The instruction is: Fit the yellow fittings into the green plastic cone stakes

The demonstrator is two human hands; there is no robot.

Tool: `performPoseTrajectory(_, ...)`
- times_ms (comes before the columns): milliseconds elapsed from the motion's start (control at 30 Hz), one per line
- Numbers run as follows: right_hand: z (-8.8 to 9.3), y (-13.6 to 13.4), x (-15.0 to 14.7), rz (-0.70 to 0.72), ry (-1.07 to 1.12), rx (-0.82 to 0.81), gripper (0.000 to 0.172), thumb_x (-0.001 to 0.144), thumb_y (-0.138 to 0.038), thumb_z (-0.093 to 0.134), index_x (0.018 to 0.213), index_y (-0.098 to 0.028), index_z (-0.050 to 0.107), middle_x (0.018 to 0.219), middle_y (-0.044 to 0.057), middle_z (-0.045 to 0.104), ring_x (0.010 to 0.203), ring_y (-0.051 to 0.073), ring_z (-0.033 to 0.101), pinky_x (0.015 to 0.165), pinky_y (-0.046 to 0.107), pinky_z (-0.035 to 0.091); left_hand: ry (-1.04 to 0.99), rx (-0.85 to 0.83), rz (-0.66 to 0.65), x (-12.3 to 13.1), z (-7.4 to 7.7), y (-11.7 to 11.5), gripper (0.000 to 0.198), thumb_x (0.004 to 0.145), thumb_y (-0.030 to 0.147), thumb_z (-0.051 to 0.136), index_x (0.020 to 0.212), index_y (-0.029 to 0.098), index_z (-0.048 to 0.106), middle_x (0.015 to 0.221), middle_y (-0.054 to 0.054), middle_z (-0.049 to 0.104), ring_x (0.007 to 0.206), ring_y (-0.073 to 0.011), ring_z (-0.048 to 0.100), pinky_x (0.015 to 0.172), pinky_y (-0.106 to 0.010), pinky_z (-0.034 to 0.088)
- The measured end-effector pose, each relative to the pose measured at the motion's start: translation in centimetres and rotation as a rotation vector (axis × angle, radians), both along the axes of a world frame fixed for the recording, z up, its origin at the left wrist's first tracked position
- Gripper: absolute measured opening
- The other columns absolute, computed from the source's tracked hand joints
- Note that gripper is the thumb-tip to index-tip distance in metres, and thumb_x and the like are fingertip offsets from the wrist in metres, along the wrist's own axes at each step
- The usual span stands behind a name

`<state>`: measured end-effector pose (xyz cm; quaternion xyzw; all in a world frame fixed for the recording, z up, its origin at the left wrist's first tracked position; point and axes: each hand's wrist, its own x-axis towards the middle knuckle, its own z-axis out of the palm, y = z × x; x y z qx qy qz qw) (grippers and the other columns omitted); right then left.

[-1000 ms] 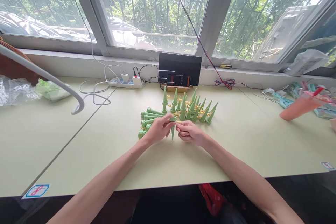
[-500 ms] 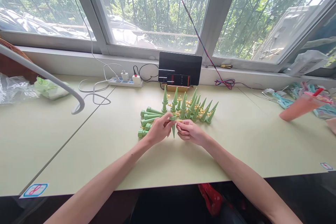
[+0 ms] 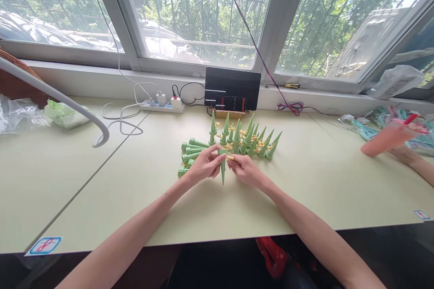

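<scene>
My left hand is closed around a green plastic spike, whose tapered tip points down toward the table. Close to its right side, my right hand pinches a small yellow stick-like piece, held level beside the spike's upper end; I cannot tell whether the two touch. Behind my hands stand several green spikes with their points up, and small yellow pieces are scattered among them. To the left of my left hand lie several green spikes on their sides, wide ends facing left.
A phone leans against a dark tablet at the back. Left of it is a power strip with white cables. At right, another person's hand is by a tilted pink drink cup. A white curved bar crosses the left side.
The spike in my left hand has turned slightly and its tip sits lower. The yellow piece in my right hand shows more clearly. Another person's hand has come in at the right.
</scene>
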<state>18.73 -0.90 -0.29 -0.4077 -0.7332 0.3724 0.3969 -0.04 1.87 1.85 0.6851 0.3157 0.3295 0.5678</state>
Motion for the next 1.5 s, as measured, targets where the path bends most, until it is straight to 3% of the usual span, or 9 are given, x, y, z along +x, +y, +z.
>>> performPoseTrajectory(167, -0.5, 0.2, 0.2, -0.012, -0.086, 0.102, 0.021, 0.093, -0.022, 0.038, 0.072, -0.019, 0.042, 0.062, -0.004, 0.039, 0.056, 0.011, 0.032, 0.056, 0.024, 0.028, -0.006, -0.089, -0.036, -0.2, 0.3, 0.1, 0.031, 0.088, 0.05, 0.057, 0.092, 0.021, 0.048, 0.05, 0.008, 0.05, 0.033, -0.0047, 0.036, 0.036, -0.016, 0.024)
performPoseTrajectory(500, -0.6, 0.2, -0.1, -0.016, -0.037, 0.048, 0.024, 0.091, -0.022, 0.04, 0.068, -0.018, 0.044, 0.061, -0.003, 0.043, 0.056, 0.01, 0.036, 0.055, 0.023, 0.03, -0.013, -0.066, -0.021, -0.1, -0.1, 0.2, 0.034, 0.087, 0.05, 0.058, 0.1, 0.021, 0.048, 0.048, 0.009, 0.046, 0.033, -0.0055, 0.037, 0.036, -0.017, 0.025)
performPoseTrajectory(633, -0.5, 0.1, -0.2, 0.01, 0.022, -0.102, 0.025, 0.091, -0.028, 0.044, 0.067, -0.019, 0.046, 0.052, -0.005, 0.038, 0.048, 0.009, 0.032, 0.049, 0.023, 0.028, -0.015, -0.02, -0.019, 0.0, -0.3, 0.2, 0.033, 0.088, 0.05, 0.058, 0.099, 0.021, 0.048, 0.047, 0.01, 0.044, 0.034, -0.006, 0.037, 0.037, -0.017, 0.028)
performPoseTrajectory(833, 0.7, -0.3, -0.1, 0.192, 0.297, -0.506, 0.037, 0.09, -0.047, 0.055, 0.068, -0.019, 0.047, 0.047, -0.01, 0.025, 0.039, 0.005, 0.018, 0.039, 0.021, 0.02, 0.003, 0.129, 0.022, 0.0, -0.9, 0.5, 0.031, 0.088, 0.045, 0.058, 0.104, 0.019, 0.053, 0.051, 0.009, 0.046, 0.036, -0.0068, 0.043, 0.041, -0.02, 0.037)
performPoseTrajectory(1067, 0.9, -0.1, 0.6, 0.387, 0.591, -0.816, 0.029, 0.089, -0.039, 0.062, 0.074, -0.018, 0.05, 0.047, -0.011, 0.023, 0.04, 0.005, 0.018, 0.038, 0.018, 0.014, 0.069, 0.275, 0.089, 0.0, -1.0, 0.4, 0.026, 0.088, 0.042, 0.057, 0.097, 0.017, 0.06, 0.05, 0.006, 0.049, 0.039, -0.0075, 0.045, 0.043, -0.021, 0.039)
performPoseTrajectory(1500, 1.1, -0.1, 0.7, 0.4, 0.62, -0.847, 0.029, 0.088, -0.036, 0.062, 0.071, -0.017, 0.049, 0.047, -0.011, 0.024, 0.04, 0.005, 0.021, 0.039, 0.018, 0.013, -0.005, 0.208, -0.007, -0.2, -0.9, 0.6, 0.029, 0.09, 0.041, 0.057, 0.107, 0.018, 0.058, 0.046, 0.009, 0.045, 0.036, -0.0074, 0.043, 0.043, -0.021, 0.037)
